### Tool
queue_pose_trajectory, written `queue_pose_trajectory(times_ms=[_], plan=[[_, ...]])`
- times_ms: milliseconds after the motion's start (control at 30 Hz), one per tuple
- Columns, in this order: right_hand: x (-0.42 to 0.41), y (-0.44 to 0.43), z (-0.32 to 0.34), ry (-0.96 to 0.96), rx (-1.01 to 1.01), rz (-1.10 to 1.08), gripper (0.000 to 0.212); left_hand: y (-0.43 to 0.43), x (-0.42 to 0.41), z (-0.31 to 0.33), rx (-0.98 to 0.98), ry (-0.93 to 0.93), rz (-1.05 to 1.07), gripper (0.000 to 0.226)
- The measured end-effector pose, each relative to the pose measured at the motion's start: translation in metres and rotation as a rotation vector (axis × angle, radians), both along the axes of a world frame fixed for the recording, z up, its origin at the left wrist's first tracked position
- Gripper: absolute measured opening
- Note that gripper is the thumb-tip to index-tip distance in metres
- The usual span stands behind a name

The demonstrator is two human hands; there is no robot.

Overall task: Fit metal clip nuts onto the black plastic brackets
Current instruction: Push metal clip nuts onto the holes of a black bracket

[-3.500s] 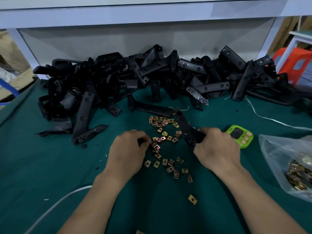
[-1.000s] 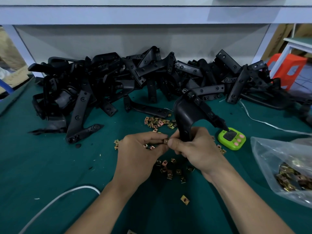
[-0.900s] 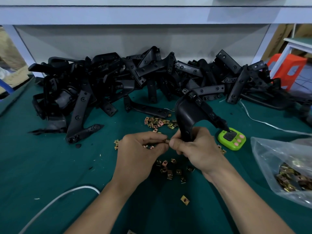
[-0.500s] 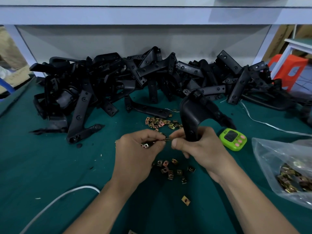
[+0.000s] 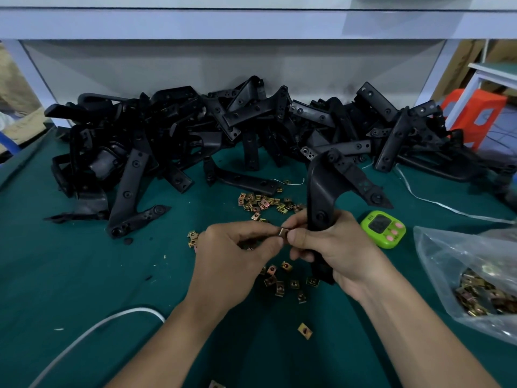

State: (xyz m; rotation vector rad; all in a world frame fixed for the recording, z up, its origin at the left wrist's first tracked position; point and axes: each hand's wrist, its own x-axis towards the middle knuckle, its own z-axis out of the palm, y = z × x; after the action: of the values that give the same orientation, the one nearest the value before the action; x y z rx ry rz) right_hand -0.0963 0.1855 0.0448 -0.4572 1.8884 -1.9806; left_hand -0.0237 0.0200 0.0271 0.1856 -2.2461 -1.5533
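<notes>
while your right hand (image 5: 335, 247) grips one bracket (image 5: 324, 197) and your left hand (image 5: 235, 256) pinches a clip nut (image 5: 284, 232), the heap of brackets (image 5: 223, 130) looks unfitted.

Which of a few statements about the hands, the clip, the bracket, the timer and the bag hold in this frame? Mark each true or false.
1. The right hand grips a black bracket that stands upright. True.
2. The left hand is empty. False: it pinches a metal clip beside the bracket.
3. The green timer sits to the right of both hands. True.
4. The plastic bag of clips lies at the left edge. False: it lies at the right edge.
</notes>
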Motion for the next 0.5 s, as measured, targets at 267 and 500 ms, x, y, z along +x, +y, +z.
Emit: queue_pose_trajectory(times_ms=[267, 500], plan=[[0.0000, 0.0008, 0.0017, 0.069, 0.095, 0.043, 0.016, -0.0020, -0.0043, -0.0030, 0.073, -0.006, -0.017, 0.014], [0.0010, -0.0026, 0.0006, 0.057, 0.119, 0.110, 0.013, -0.0019, -0.0021, -0.0050, -0.007, -0.031, -0.041, 0.017]])
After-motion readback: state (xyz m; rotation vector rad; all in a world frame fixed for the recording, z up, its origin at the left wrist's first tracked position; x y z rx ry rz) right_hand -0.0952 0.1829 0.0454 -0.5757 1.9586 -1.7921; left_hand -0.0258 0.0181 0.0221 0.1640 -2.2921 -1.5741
